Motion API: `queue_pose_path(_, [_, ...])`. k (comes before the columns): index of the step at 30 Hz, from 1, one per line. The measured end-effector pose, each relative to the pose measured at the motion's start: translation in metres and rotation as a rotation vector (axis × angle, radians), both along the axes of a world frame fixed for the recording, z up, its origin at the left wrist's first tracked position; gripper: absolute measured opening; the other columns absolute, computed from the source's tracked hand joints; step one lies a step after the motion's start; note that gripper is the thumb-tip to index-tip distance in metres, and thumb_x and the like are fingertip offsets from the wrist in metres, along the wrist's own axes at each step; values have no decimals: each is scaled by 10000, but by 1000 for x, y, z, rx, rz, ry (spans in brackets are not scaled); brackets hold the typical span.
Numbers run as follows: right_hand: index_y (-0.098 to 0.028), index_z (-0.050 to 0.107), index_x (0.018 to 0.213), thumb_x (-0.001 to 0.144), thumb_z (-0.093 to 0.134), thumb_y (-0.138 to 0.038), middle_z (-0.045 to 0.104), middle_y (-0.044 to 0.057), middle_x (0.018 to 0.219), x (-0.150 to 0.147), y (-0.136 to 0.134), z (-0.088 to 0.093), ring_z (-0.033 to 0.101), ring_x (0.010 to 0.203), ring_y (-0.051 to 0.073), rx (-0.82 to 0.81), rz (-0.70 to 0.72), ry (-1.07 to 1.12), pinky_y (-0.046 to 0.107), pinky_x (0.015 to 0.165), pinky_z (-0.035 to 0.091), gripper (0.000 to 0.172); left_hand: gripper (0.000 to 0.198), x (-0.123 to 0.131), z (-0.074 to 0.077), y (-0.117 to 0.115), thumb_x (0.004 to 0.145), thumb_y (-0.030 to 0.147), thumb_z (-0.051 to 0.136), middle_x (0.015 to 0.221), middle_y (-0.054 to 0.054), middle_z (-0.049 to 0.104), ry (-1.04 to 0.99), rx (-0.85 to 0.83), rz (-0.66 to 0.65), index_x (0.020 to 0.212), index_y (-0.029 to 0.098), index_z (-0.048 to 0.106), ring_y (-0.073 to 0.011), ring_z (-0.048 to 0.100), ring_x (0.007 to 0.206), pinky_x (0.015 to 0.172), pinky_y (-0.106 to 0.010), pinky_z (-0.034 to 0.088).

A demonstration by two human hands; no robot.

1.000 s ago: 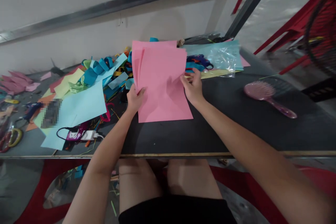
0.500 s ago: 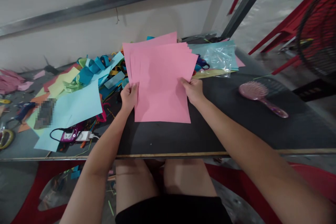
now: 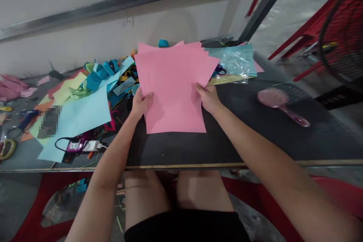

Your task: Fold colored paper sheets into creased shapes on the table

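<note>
The left hand (image 3: pixel 140 104) and right hand (image 3: pixel 209 97) are pinching opposite sides of the pink sheets (image 3: pixel 174 83) over the bench (image 3: pixel 176 151), apparently arranging them; the fanned upper edges are calling for alignment.

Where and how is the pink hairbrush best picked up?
I'd take the pink hairbrush by the middle of its handle, from the person's near right side, fingers across its length. The handle is slim and points toward that side, while the wider head carries bristles. The right hand is nearer, but it holds pink sheets.
</note>
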State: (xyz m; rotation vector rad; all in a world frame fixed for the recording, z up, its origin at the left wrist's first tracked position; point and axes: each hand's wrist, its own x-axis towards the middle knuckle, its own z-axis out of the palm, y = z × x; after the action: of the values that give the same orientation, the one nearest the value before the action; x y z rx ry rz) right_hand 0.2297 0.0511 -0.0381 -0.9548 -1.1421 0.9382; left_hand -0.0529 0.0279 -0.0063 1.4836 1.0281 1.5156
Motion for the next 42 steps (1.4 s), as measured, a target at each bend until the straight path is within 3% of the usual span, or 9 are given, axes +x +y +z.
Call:
queue_pose_path(3, [-217, 637, 750, 760, 696, -622, 623, 19, 735, 0, -2, 2, 637, 784, 219, -5, -13, -53, 426, 788, 538, 409, 476, -3, -1, 4, 773, 428, 764, 1125, -77, 679, 51, 56, -40, 1172, 221, 605, -198, 662, 1002, 900, -346, 533])
queue_pose_path(7, [-214, 608, 696, 782, 644, -663, 567, 13, 660, -2, -5, 4, 612, 711, 213, -43, -35, -128, 412, 739, 535, 459, 415, -6, 1, 5, 826, 442, 709, 1137, -79, 667, 141, 155, 50, 1171, 226, 628, -215, 635, 1068, 984, -374, 490])
queue_pose_path(13, [-188, 663, 957, 787, 635, -649, 682, 95, 963, -1, 3, -1, 649, 978, 277, -58, -120, -21, 457, 880, 529, 492, 331, -15, 9, 3, 875, 377, 654, 1141, -60, 668, 167, 193, 237, 1177, 243, 637, -200, 619, 1094, 1005, -349, 469])
queue_pose_path(16, [-175, 671, 982, 781, 653, -625, 689, 104, 1011, 1, 5, -1, 640, 1037, 287, -39, -142, -12, 470, 939, 510, 493, 309, -19, 12, 4, 881, 340, 639, 1122, -43, 673, 174, 172, 202, 1182, 268, 639, -183, 625, 1078, 992, -335, 476])
queue_pose_path(22, [-180, 679, 846, 776, 672, -601, 658, 48, 808, 0, 0, 3, 646, 900, 261, -75, -157, -75, 448, 848, 535, 427, 278, -13, 14, 2, 859, 335, 661, 1125, -43, 673, 216, 176, 168, 1126, 255, 662, -187, 614, 1102, 1052, -353, 448])
queue_pose_path(26, [-188, 659, 826, 729, 704, -609, 648, 40, 821, -2, 1, 3, 641, 861, 237, -79, -199, 31, 416, 818, 539, 434, 311, -28, 25, 2, 878, 347, 638, 1182, -72, 641, 33, 148, 494, 1158, 216, 607, -213, 591, 1170, 1102, -386, 423])
queue_pose_path(30, [-194, 643, 872, 752, 672, -614, 652, 53, 874, -3, 5, -1, 636, 922, 240, -86, -179, 29, 403, 820, 530, 438, 376, -55, 43, 6, 988, 311, 434, 1404, -86, 519, -311, 63, 769, 1362, 267, 416, -175, 523, 1308, 1131, -362, 420])
queue_pose_path(36, [-204, 599, 760, 728, 660, -517, 588, 9, 706, -4, 4, 4, 586, 707, 191, -186, -137, 36, 353, 671, 501, 321, 392, -60, 60, 5, 1037, 224, 264, 1437, -98, 494, -571, -110, 787, 1422, 297, 244, -122, 556, 1288, 1019, -303, 543])
queue_pose_path(42, [-213, 552, 693, 708, 637, -457, 487, -41, 600, -4, -2, 10, 465, 574, 137, -195, -76, -110, 310, 583, 407, 259, 380, -55, 50, 7, 1004, 213, 390, 1482, -159, 456, -581, -106, 639, 1372, 226, 297, -145, 598, 1249, 1022, -265, 526])
